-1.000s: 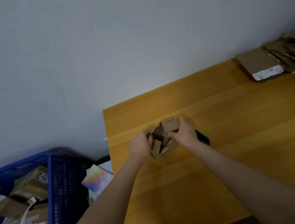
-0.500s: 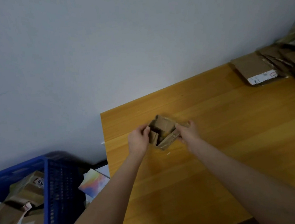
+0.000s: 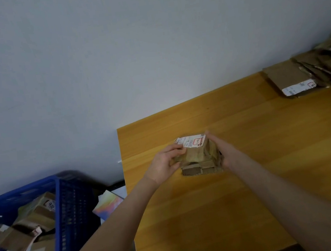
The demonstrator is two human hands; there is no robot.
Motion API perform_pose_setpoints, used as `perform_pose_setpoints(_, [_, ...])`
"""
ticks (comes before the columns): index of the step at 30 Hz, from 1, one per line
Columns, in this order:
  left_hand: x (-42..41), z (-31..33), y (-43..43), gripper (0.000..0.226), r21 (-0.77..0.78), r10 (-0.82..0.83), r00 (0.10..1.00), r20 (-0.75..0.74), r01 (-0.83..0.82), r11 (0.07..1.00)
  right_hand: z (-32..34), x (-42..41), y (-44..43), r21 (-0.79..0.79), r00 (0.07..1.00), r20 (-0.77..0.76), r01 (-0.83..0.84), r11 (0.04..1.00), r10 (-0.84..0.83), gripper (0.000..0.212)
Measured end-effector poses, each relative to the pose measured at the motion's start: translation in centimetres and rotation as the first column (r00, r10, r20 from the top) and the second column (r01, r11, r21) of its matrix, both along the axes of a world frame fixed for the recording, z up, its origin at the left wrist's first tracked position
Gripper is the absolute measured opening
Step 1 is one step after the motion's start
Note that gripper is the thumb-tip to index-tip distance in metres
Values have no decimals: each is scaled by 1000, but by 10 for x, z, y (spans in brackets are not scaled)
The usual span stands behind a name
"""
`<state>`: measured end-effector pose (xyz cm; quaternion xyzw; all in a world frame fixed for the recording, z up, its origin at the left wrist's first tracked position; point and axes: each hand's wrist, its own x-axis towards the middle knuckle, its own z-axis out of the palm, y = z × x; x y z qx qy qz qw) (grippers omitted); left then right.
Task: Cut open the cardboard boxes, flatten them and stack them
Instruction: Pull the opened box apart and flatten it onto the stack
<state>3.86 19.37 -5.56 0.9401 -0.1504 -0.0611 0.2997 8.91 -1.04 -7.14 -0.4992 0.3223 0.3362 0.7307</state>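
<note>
Since 0.5 s ago the small box (image 3: 197, 155) has been turned over: then its open flaps faced up, now the white label (image 3: 191, 142) is on top and the loose flaps splay out low on the near side, touching the table (image 3: 251, 198). Both hands have shifted w/ it.

Left hand (image 3: 164, 164) grips the box's left side, fingers curled round the edge and thumb up by the label corner. Right hand (image 3: 224, 152) lies along the right side, fingers (image 3: 211, 138) fairly straight and pressed flat against the cardboard. Its thumb is hidden behind the box and the frame is a bit blurred, so it may be hooking a flap; can't say for sure.

Box sits approx mid-table, near the left edge, between the two hands. It looks cut open already but not flat yet: the body has some height left.

Progress, as a judgement: partway. A stack of flattened boxes (image 3: 287, 76) lies at the far right end of the table, by the wall, well apart from the hands, so several are done. The blue crate (image 3: 70, 200) on the floor to the left holds more taped parcels (image 3: 33, 221), apparently uncut. Left to do: squash this one flat, add it to the stack, then work through the crate. No cutter visible in this frame.
</note>
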Motion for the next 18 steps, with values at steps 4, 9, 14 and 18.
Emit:
perform_pose_setpoints(4, [0, 3, -1, 49, -57, -49, 999, -20, 47, 997, 1, 3, -1, -63, 999, 28, -14, 998, 16, 42])
perform_pose_setpoints(9, [7, 19, -2, 82, -328, 367, 834, -412, -512, 794, 4, 4, -9, -132, 965, 262, 0, 991, 34, 56])
perform_pose_setpoints(14, [9, 16, -2, 64, -443, 158, 588, -793, -736, 512, 14, 0, 0, -128, 867, 389, -285, 950, 312, 59])
perform_pose_setpoints(18, [6, 13, 1, 62, -473, 191, 604, -774, -751, 461, 12, 2, 1, -162, 871, 371, -282, 946, 323, 66])
